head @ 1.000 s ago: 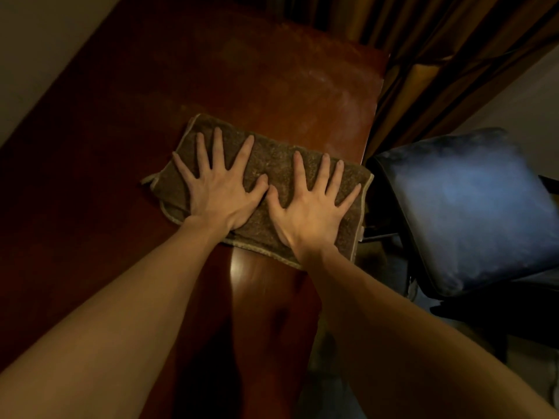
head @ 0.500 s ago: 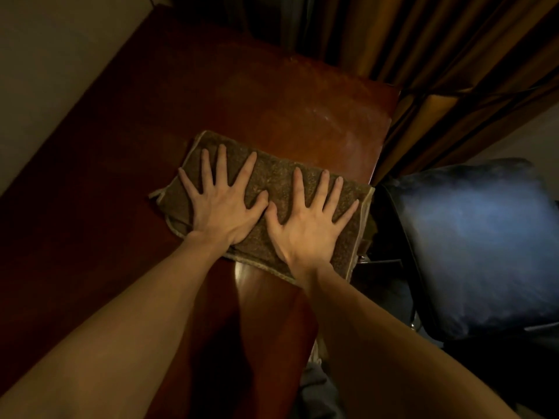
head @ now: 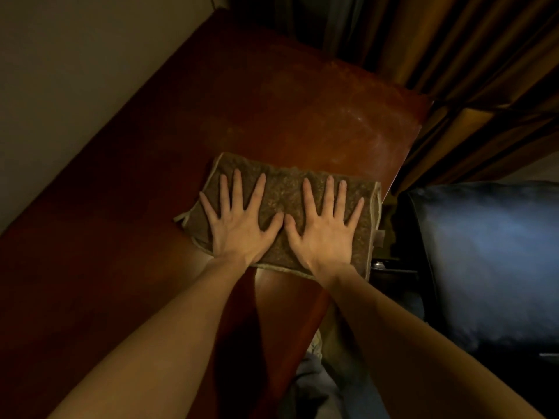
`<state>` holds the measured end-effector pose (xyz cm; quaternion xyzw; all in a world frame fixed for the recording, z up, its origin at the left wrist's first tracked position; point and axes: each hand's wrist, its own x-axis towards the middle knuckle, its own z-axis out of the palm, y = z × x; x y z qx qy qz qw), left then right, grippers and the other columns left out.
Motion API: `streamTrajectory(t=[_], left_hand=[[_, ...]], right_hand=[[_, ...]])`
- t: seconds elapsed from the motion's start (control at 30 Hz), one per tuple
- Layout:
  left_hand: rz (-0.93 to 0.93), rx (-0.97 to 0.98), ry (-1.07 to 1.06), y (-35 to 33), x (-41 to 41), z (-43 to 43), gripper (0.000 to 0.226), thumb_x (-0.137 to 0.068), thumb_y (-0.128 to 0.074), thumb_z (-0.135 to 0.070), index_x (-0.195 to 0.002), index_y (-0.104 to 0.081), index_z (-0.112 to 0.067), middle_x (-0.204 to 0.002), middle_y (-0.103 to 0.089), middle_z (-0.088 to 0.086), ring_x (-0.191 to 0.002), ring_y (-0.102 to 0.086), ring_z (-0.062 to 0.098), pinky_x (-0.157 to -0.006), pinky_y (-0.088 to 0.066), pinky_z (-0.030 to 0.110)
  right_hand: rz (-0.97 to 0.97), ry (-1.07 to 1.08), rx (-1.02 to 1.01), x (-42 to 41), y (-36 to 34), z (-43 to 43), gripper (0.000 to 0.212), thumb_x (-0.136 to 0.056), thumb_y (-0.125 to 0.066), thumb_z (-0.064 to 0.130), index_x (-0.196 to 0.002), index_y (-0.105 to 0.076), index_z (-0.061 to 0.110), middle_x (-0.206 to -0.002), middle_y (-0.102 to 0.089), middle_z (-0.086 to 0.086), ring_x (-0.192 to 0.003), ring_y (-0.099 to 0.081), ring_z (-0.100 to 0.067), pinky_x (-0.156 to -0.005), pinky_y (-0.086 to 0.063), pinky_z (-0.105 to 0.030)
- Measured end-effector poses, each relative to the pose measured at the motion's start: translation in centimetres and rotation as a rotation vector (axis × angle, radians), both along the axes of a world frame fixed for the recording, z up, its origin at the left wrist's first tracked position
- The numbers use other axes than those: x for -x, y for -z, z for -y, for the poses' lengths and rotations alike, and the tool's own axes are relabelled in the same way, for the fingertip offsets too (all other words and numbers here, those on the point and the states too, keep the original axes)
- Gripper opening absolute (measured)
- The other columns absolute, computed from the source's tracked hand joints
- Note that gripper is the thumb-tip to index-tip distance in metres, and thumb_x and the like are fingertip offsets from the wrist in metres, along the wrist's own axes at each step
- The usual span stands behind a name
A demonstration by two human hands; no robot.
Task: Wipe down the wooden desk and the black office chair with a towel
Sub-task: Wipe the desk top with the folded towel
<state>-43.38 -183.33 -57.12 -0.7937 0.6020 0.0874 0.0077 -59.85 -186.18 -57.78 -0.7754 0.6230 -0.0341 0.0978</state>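
Closest to you, your two bare forearms reach out over the near edge of the desk (head: 127,237), with a patch of grey fabric (head: 311,373) showing low between them. Your left hand (head: 239,228) and right hand (head: 326,237) lie flat, side by side, on the towel (head: 284,189), fingers straight and spread, thumbs nearly touching. Neither hand curls round the cloth; you press it with open palms. The towel is a folded brown rectangle with a pale hem. It lies on the desk with its right end at the desk's right edge, where a small tag sticks out. Beyond the towel the reddish wood shows faint pale streaks toward the far right corner. The chair (head: 490,252) stands just right of the desk, its black cushion catching a bluish sheen. Behind it hang the curtains (head: 453,55), and a plain wall (head: 75,71) runs along the desk's left side
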Motion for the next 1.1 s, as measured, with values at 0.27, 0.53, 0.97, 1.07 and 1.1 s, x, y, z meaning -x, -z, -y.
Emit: streamTrajectory(t=[0.27,0.53,0.97,1.07,1.1], left_hand=[[-0.02,-0.017,-0.271,0.0,-0.7,-13.8,0.086,-0.089,-0.012,-0.084,-0.16,0.013,-0.042,-0.171,0.015,0.007,-0.157,0.016,0.031,-0.116,0.007,0.072],[0.023,-0.194,-0.271,-1.7,-0.9,-20.9,0.087,-0.09,-0.003,-0.083,-0.157,0.025,-0.036,-0.165,0.03,0.014,-0.152,0.028,0.036,-0.108,0.01,0.08],[0.006,-0.082,-0.122,0.1,-5.4,-16.1,0.078,-0.091,-0.01,-0.081,-0.157,0.017,-0.049,-0.17,0.021,0.004,-0.155,0.021,0.032,-0.113,0.004,0.077],[0.013,-0.072,-0.203,0.0,-6.9,-13.4,0.078,-0.09,-0.006,-0.081,-0.158,0.016,-0.048,-0.17,0.02,0.005,-0.155,0.021,0.033,-0.114,0.002,0.077],[0.015,-0.065,-0.227,0.1,-7.3,-12.9,0.078,-0.09,-0.005,-0.081,-0.158,0.015,-0.047,-0.17,0.02,0.005,-0.155,0.021,0.033,-0.114,0.002,0.076]], right_hand=[[-0.029,-0.207,-0.045,-1.9,-0.3,-9.8,0.079,-0.098,-0.019,0.075,-0.164,-0.002,0.035,-0.171,0.006,-0.011,-0.157,0.016,-0.033,-0.121,0.006,-0.067],[-0.004,-0.157,-0.135,-1.6,-1.8,-16.2,0.082,-0.096,-0.024,0.073,-0.163,0.007,0.037,-0.17,0.016,-0.011,-0.155,0.021,-0.034,-0.122,0.012,-0.063],[-0.085,-0.123,-0.093,-4.1,0.1,-10.0,0.093,-0.087,-0.011,0.089,-0.163,0.005,0.038,-0.171,0.01,-0.014,-0.154,0.019,-0.044,-0.118,0.007,-0.071],[-0.071,-0.201,-0.089,-6.5,-0.1,-5.6,0.092,-0.087,-0.01,0.09,-0.163,0.004,0.04,-0.171,0.012,-0.012,-0.154,0.02,-0.041,-0.119,0.007,-0.07],[-0.066,-0.222,-0.087,-7.1,-0.2,-4.6,0.092,-0.087,-0.011,0.09,-0.163,0.004,0.04,-0.171,0.012,-0.012,-0.154,0.021,-0.041,-0.119,0.007,-0.069]])
